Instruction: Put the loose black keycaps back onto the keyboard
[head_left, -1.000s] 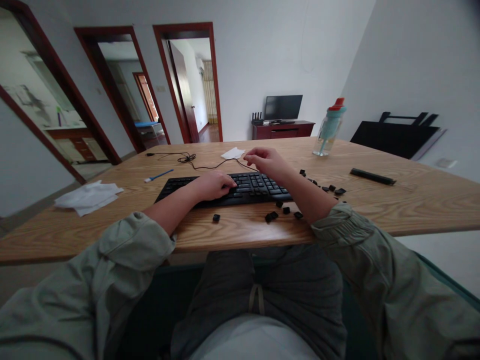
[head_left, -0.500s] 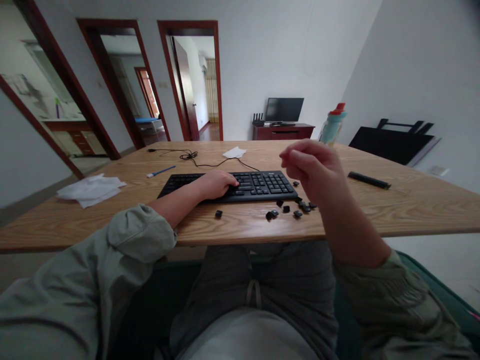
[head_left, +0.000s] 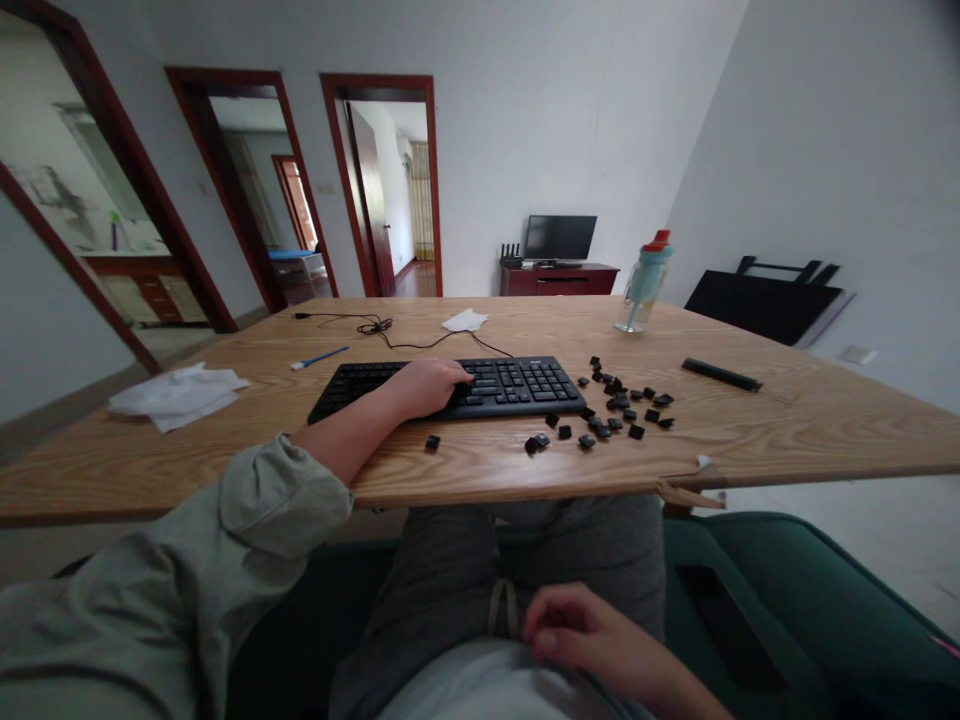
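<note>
The left hand (head_left: pixel 427 387) rests flat, gripping nothing, on the black plastic keyboard (head_left: pixel 450 387) on the wooden worktop (head_left: pixel 787 420), loose black keycaps (head_left: pixel 619 408) just beside, while the right hand (head_left: pixel 592 635) lies loosely curled, empty, in the lap.

White walls (head_left: pixel 525 120) close the room, plain and evenly lit by soft daylight. In the far wall two open doorways with dark red frames (head_left: pixel 431 180) lead into other rooms; one shows a curtained window (head_left: pixel 422 205), the other a blue bed (head_left: pixel 289 255). Against the far wall a low red-brown cabinet (head_left: pixel 559 279) carries a dark television (head_left: pixel 559 238). A black folded table (head_left: pixel 765 300) leans on the right wall. A green sofa (head_left: pixel 795 590) fills the lower right.
</note>
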